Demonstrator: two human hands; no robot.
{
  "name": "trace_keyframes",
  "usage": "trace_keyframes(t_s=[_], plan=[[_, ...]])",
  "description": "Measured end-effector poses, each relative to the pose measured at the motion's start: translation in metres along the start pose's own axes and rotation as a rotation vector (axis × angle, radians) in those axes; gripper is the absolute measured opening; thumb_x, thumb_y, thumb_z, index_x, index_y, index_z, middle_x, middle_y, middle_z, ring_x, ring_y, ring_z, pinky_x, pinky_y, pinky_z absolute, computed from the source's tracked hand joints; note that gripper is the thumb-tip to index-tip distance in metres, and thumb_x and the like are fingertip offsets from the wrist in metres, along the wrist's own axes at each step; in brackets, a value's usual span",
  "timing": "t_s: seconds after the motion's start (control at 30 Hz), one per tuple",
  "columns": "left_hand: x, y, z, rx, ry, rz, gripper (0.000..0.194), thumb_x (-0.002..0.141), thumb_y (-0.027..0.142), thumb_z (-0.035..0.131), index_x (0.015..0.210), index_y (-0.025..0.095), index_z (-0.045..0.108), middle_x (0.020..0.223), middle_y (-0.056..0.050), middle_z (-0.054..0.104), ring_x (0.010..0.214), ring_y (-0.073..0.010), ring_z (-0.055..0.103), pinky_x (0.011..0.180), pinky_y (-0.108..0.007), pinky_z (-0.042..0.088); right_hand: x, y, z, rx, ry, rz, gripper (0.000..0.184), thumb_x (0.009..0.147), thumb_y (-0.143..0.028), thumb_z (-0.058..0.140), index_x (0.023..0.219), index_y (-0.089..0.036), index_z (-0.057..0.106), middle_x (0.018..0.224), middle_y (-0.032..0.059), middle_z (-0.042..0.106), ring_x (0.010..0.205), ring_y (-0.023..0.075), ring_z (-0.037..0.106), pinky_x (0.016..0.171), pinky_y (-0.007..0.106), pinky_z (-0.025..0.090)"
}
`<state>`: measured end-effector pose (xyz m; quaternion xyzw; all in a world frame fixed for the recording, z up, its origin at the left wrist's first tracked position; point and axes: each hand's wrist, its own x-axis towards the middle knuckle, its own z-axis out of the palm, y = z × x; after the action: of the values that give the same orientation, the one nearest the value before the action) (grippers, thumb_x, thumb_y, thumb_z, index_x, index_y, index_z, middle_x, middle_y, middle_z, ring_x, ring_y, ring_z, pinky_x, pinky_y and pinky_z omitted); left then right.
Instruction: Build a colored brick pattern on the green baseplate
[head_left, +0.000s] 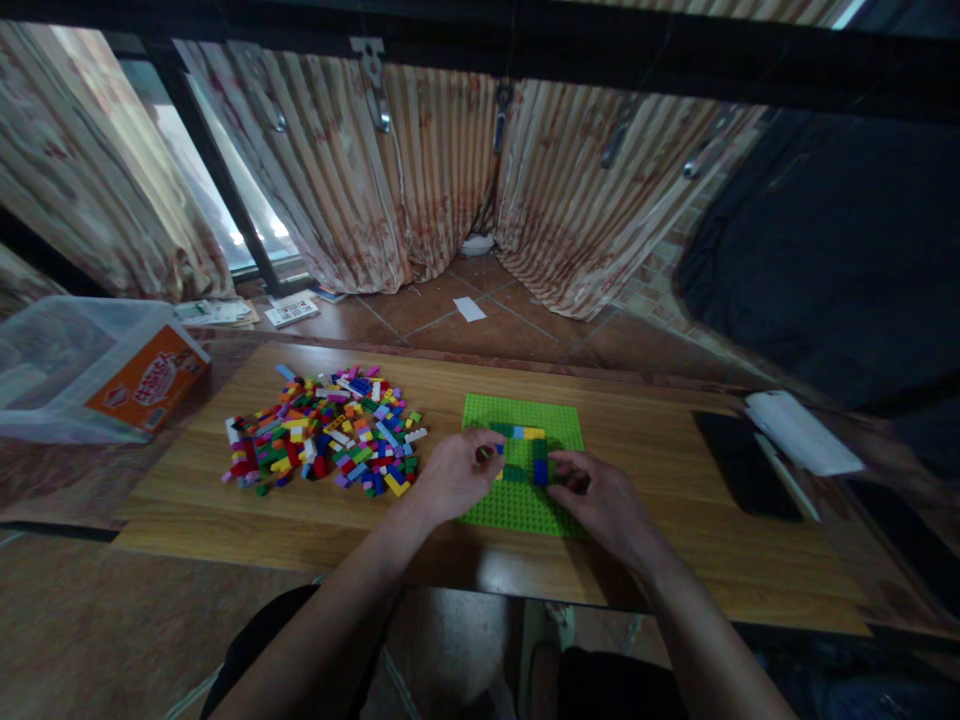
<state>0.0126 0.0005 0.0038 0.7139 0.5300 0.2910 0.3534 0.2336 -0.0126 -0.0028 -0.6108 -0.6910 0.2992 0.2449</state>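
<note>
Green baseplate (517, 514): midway between the table's (660, 440) near and far edges. Brick outline (540, 468): on baseplate. Brick pile (330, 432): toward table's left edge. Left hand (457, 472): curled at outline's left; hold cannot be told. Right hand (602, 498): fingers bent beside outline's right; grip cannot be told.

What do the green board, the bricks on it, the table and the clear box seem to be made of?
Green board: likely plastic, covered in small, even studs.
Bricks: probably hard plastic, in solid bright colours.
Table: wood or wood-look laminate, with streaky grain and a soft sheen near the front edge.
Box: apparently thin plastic, cloudy but see-through.
</note>
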Motion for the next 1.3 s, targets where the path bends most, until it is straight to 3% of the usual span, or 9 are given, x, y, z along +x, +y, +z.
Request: trace_keyframes(t_s=[0.13,0.3,0.73,1.3], plan=[[-0.007,0.009,0.014,0.279,0.054,0.180,0.027,0.079,0.023,0.062,0.106,0.021,0.068,0.106,-0.006,0.063,0.101,-0.0221,0.056,0.095,-0.038,0.043,-0.002,-0.005,-0.001,-0.034,-0.015,0.012,0.033,0.071,-0.028,0.064,0.103,-0.019,0.067,0.086,0.0054,0.067,0.068,0.0172,0.060,0.066,0.031,0.047],[-0.011,0.016,0.029,0.441,0.075,0.184,0.025,0.081,0.029,0.062,0.105,0.023,0.068,0.111,-0.007,0.059,0.105,-0.0257,0.050,0.095,-0.045,0.040,-0.001,-0.010,-0.002,-0.057,-0.016,0.029,0.029,0.071,-0.029,0.063,0.098,-0.019,0.068,0.086,0.0056,0.067,0.071,0.0178,0.061,0.067,0.031,0.047],[-0.008,0.023,0.048,0.488,0.081,0.168,0.017,0.084,0.031,0.061,0.098,0.025,0.068,0.111,-0.005,0.058,0.107,-0.0254,0.046,0.101,-0.052,0.030,0.001,-0.010,-0.006,-0.129,-0.051,0.002,0.021,0.075,-0.025,0.059,0.092,-0.018,0.071,0.083,0.0048,0.067,0.071,0.0170,0.059,0.068,0.030,0.045],[-0.009,0.027,0.050,0.535,0.080,0.149,0.018,0.087,0.031,0.056,0.100,0.024,0.066,0.108,-0.005,0.060,0.106,-0.0254,0.047,0.103,-0.054,0.027,0.002,-0.004,-0.003,-0.156,-0.023,-0.061,0.018,0.081,-0.027,0.058,0.091,-0.018,0.070,0.086,0.0064,0.068,0.077,0.0180,0.062,0.074,0.033,0.047]])
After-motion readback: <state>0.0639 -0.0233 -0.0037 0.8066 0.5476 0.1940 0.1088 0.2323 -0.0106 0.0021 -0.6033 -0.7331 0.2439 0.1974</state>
